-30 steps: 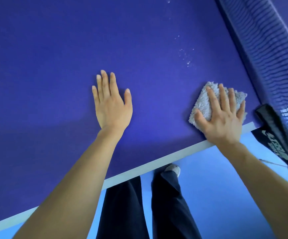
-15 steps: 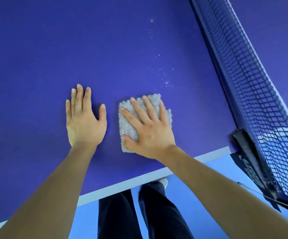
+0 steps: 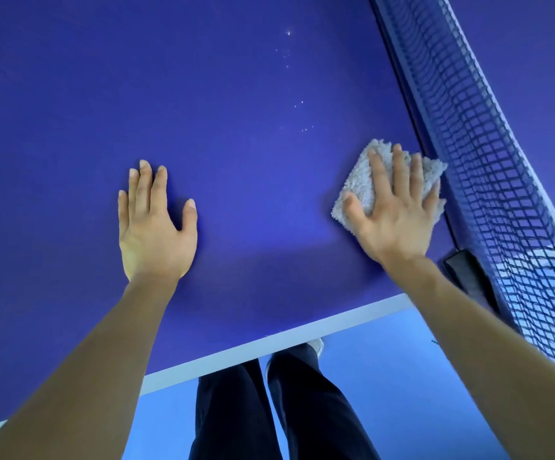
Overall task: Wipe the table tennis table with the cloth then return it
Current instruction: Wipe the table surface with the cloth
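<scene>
A folded grey fluffy cloth point(image 3: 365, 179) lies flat on the dark blue table tennis table point(image 3: 236, 127), close to the net. My right hand point(image 3: 397, 215) presses down on it with straight, spread fingers and covers most of it. My left hand point(image 3: 155, 224) rests flat on the bare table surface well to the left of the cloth, fingers straight. A few small white specks point(image 3: 299, 107) dot the table beyond the cloth.
The black net point(image 3: 488, 161) runs up the right side, its black clamp point(image 3: 468, 277) fixed at the table's white edge point(image 3: 269, 343). The blue floor and my legs in dark trousers point(image 3: 269, 410) show below the edge.
My right hand has slid the cloth rightward from beside my left hand to just short of the net. The left hand stays flat on the table.
</scene>
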